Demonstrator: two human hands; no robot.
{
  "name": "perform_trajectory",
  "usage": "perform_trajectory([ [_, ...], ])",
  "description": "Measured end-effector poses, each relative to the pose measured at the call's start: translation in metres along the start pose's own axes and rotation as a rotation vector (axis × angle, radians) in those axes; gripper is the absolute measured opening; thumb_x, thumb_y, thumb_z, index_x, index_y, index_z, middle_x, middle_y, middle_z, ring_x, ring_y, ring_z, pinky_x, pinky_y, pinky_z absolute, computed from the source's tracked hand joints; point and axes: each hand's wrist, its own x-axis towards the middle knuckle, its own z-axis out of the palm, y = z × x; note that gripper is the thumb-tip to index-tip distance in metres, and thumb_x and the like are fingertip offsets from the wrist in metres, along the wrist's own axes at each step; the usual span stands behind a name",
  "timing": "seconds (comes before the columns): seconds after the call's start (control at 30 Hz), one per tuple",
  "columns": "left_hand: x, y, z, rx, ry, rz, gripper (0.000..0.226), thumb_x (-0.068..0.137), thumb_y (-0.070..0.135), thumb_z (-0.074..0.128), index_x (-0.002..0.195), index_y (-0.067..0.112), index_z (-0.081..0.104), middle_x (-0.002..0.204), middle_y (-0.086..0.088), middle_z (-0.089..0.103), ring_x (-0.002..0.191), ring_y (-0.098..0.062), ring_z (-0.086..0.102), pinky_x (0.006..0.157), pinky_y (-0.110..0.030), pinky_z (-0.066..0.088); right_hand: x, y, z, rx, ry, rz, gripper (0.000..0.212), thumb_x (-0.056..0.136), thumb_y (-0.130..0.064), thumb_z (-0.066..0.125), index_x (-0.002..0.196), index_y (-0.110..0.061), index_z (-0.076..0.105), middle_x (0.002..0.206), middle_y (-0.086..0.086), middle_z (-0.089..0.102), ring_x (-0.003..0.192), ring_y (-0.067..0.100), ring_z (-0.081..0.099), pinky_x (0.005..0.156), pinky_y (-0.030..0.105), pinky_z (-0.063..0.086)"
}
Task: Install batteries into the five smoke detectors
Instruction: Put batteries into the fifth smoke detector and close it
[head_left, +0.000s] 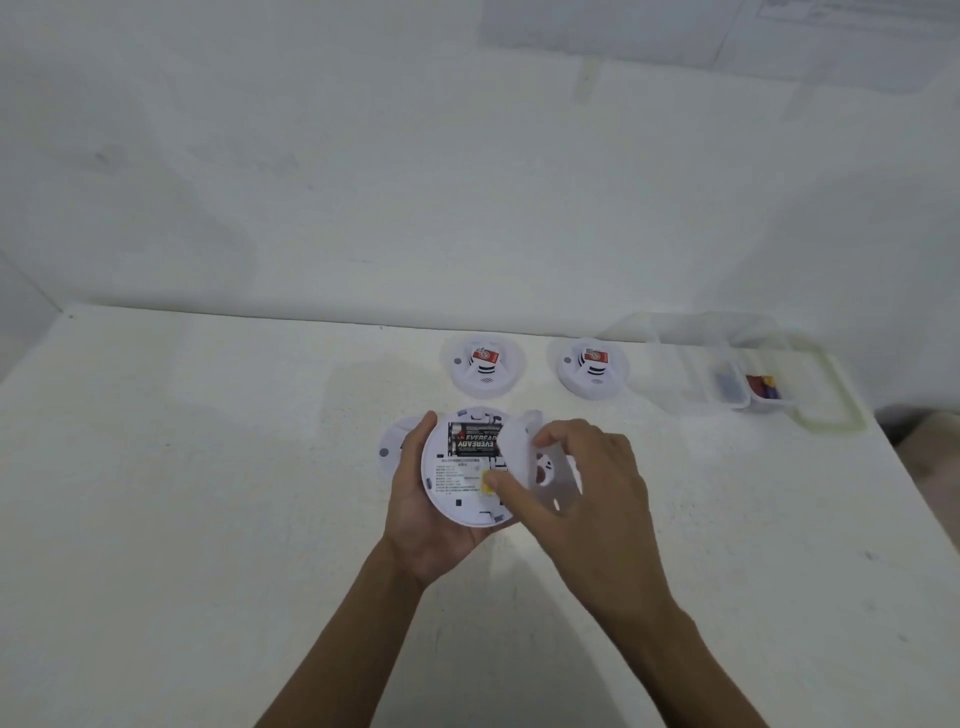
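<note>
The upturned smoke detector (457, 493) is held above the table (208, 467), cradled from below by the left grip (415, 514), whose fingers curl round its edge. Two black batteries (475, 440) sit in its open compartment. The right grip (587, 483) pinches a white cover plate (519, 441), tilted against the detector's right side. Just left of the detector another unit (390, 447) peeks out; beyond it stand two more detectors (483, 370) (592, 370); far right of it lies a clear plastic box (675, 374).
</note>
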Motion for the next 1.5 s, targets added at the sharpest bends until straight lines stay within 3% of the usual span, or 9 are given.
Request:
perform_trajectory([
  [0.1,0.005,0.0,0.005,0.049,0.047,0.061,0.073,0.066,0.044,0.082,0.128,0.017,0.056,0.121,-0.017,0.061,0.109,-0.033,0.055,0.101,-0.049,0.041,0.002,-0.003,0.016,-0.122,0.068,-0.121,0.056,0.075,-0.069,0.05,0.1,-0.019,0.058,0.096,0.002,0.068,0.084,0.018,0.06,0.073,0.011,0.042],
  [0.23,-0.002,0.014,0.005,-0.018,-0.089,0.319,0.049,0.103,0.022,0.018,0.144,-0.001,0.026,0.147,-0.025,0.031,0.137,-0.034,0.029,0.118,-0.04,0.008,0.004,-0.011,0.03,-0.244,0.172,-0.199,0.048,0.079,-0.062,0.053,0.104,-0.022,0.054,0.097,0.009,0.069,0.084,0.026,0.065,0.072,0.039,0.058],
  [0.33,-0.002,-0.001,0.022,0.158,0.034,0.178,0.046,0.077,0.049,0.065,0.115,0.023,0.069,0.117,-0.008,0.067,0.107,-0.021,0.064,0.089,-0.033,0.052,0.005,-0.018,0.031,-0.204,0.128,-0.165,0.039,0.083,-0.058,0.052,0.106,-0.026,0.052,0.103,0.009,0.062,0.089,0.027,0.063,0.071,0.044,0.059],
  [0.43,-0.005,-0.002,0.024,0.123,0.062,0.153,0.043,0.073,0.055,0.048,0.08,0.026,0.079,0.088,-0.004,0.075,0.076,-0.019,0.072,0.06,-0.031,0.058,0.003,-0.017,0.033,-0.326,0.142,-0.174,0.05,0.081,-0.06,0.05,0.106,-0.019,0.063,0.104,0.011,0.068,0.088,0.026,0.067,0.072,0.036,0.057],
  [0.63,-0.001,-0.004,0.02,0.15,0.131,0.11,0.053,0.082,0.056,0.034,0.089,0.027,0.078,0.096,-0.006,0.073,0.084,-0.021,0.071,0.071,-0.035,0.059,0.002,-0.017,0.036,-0.378,0.098,-0.112,0.053,0.066,-0.056,0.064,0.098,-0.015,0.071,0.097,0.01,0.069,0.083,0.025,0.068,0.068,0.033,0.057],
  [0.77,-0.002,0.0,0.023,0.287,0.02,0.163,0.054,0.049,0.067,0.077,0.091,0.033,0.077,0.098,0.001,0.074,0.088,-0.016,0.07,0.071,-0.03,0.057,0.003,-0.016,0.037,-0.374,0.088,-0.108,0.05,0.07,-0.057,0.064,0.098,-0.017,0.071,0.098,0.009,0.069,0.083,0.024,0.068,0.068,0.032,0.057],
  [0.97,-0.001,0.002,0.022,0.328,0.007,0.175,0.061,0.036,0.069,0.081,0.087,0.035,0.077,0.095,0.004,0.074,0.087,-0.014,0.071,0.071,-0.027,0.057,0.005,-0.015,0.045,-0.328,0.147,-0.107,0.045,0.078,-0.058,0.058,0.101,-0.02,0.067,0.102,0.008,0.065,0.083,0.026,0.067,0.069,0.037,0.058],
  [1.2,-0.004,0.0,0.023,0.271,0.145,0.146,0.048,0.085,0.05,0.026,0.109,0.02,0.056,0.089,-0.003,0.074,0.08,-0.02,0.071,0.069,-0.032,0.059,0.005,-0.016,0.049,-0.392,0.247,-0.139,0.049,0.053,-0.052,0.081,0.084,-0.014,0.076,0.082,0.009,0.072,0.07,0.02,0.069,0.058,0.03,0.057],
  [1.5,0.002,0.0,0.015,0.308,0.103,0.164,0.105,0.034,0.069,0.082,0.121,0.02,0.048,0.101,-0.006,0.07,0.094,-0.026,0.064,0.093,-0.047,0.048,0.005,-0.024,0.042,-0.206,0.176,0.062,0.052,0.068,-0.055,0.065,0.104,-0.017,0.065,0.093,0.01,0.066,0.073,0.022,0.067,0.058,0.021,0.05],
])
